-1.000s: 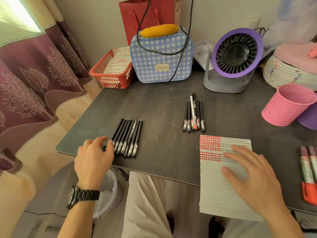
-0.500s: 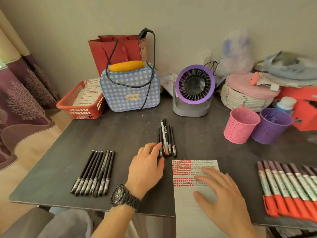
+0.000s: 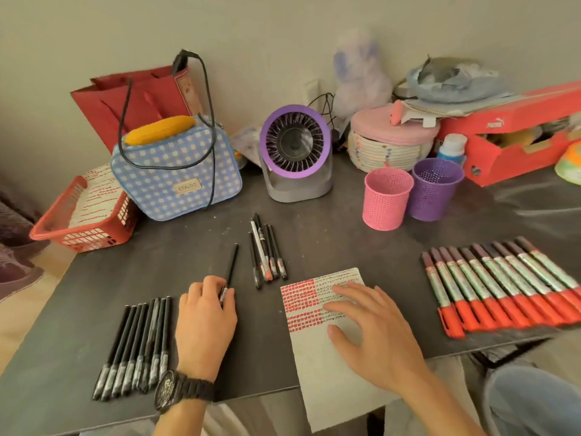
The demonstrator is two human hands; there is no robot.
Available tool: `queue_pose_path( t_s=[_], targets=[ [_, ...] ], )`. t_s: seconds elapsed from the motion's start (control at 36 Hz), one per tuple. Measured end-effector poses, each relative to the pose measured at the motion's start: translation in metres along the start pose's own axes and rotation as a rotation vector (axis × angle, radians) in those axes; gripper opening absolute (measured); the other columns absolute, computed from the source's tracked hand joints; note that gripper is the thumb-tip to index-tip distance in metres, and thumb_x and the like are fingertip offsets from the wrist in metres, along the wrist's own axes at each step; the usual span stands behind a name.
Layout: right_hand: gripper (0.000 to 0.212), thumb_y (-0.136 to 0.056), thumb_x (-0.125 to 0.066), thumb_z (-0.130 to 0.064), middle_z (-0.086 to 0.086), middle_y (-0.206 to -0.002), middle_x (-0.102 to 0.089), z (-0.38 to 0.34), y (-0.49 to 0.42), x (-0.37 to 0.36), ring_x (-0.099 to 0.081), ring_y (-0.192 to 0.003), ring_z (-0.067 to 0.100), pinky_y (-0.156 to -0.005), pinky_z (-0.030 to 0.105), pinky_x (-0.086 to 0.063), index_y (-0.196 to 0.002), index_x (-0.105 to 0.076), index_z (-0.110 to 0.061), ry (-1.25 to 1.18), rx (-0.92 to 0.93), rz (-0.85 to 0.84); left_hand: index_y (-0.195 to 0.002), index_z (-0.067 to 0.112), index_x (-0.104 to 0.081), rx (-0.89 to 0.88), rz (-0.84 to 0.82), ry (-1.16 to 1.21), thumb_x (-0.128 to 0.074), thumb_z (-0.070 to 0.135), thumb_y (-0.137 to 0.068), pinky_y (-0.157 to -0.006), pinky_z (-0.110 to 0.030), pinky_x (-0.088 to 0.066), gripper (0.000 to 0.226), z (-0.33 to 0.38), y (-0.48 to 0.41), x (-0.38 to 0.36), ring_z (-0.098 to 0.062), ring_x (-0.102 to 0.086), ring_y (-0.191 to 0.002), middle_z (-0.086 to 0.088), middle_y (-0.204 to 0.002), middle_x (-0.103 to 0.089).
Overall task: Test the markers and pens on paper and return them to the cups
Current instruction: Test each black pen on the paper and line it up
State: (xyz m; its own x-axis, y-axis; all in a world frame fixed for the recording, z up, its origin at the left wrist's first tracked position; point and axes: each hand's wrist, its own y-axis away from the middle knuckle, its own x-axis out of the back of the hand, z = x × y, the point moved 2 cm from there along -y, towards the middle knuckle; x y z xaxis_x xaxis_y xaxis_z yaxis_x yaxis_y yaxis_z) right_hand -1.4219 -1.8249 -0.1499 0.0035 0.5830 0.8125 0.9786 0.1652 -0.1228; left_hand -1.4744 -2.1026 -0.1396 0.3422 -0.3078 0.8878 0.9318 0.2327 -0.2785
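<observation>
My left hand pinches one black pen by its near end; the pen points away across the dark table. Several black pens lie in a row to the left of that hand. A small bunch of pens lies in the middle. My right hand rests flat with spread fingers on the lined paper, which carries red and black test marks and hangs over the front edge. A row of several red-capped markers lies on the right. A pink cup and a purple cup stand behind.
At the back stand a purple desk fan, a blue checked bag with a black cord, a red basket with paper, a woven lidded basket and an orange shoe box. The table's front edge runs close to my wrists.
My left hand went from the left row of pens to the middle bunch and now holds one black pen drawn off to the left. The view swung right; my right hand stayed on the paper.
</observation>
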Motion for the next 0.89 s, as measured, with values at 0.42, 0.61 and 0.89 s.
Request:
queue_pose_path(
  t_s=[0.42, 0.61, 0.89],
  targets=[
    [0.051, -0.078, -0.053, -0.04, -0.02, -0.147, -0.045, -0.004, 0.002, 0.006, -0.033, -0.142, 0.007, -0.121, 0.032, -0.024, -0.129, -0.061, -0.039, -0.013, -0.023, 0.009, -0.108, 0.009, -0.058, 0.202, -0.085, 0.061, -0.048, 0.031, -0.104, -0.068, -0.035, -0.042, 0.025, -0.005, -0.022, 0.005, -0.024, -0.056, -0.082, -0.009, -0.102, -0.061],
    [0.044, -0.081, -0.055, -0.039, -0.019, -0.143, -0.051, -0.003, 0.006, 0.006, -0.042, -0.138, 0.007, -0.121, 0.033, -0.026, -0.123, -0.063, -0.036, 0.03, 0.004, 0.024, -0.104, 0.021, -0.054, 0.286, -0.112, 0.366, -0.046, 0.035, -0.104, -0.059, -0.027, -0.042, 0.016, -0.008, -0.016, 0.011, -0.012, -0.062, -0.079, 0.011, -0.084, -0.062],
    [0.04, -0.087, -0.054, -0.052, -0.015, -0.136, -0.06, -0.005, 0.003, 0.007, -0.049, -0.134, 0.013, -0.109, 0.036, -0.04, -0.117, -0.07, -0.031, -0.043, 0.08, 0.256, -0.084, 0.02, -0.071, 0.287, -0.323, 1.107, -0.039, 0.02, -0.108, -0.048, -0.028, -0.023, 0.04, 0.03, 0.046, 0.021, -0.015, -0.029, -0.049, -0.003, -0.058, -0.038]
  ],
)
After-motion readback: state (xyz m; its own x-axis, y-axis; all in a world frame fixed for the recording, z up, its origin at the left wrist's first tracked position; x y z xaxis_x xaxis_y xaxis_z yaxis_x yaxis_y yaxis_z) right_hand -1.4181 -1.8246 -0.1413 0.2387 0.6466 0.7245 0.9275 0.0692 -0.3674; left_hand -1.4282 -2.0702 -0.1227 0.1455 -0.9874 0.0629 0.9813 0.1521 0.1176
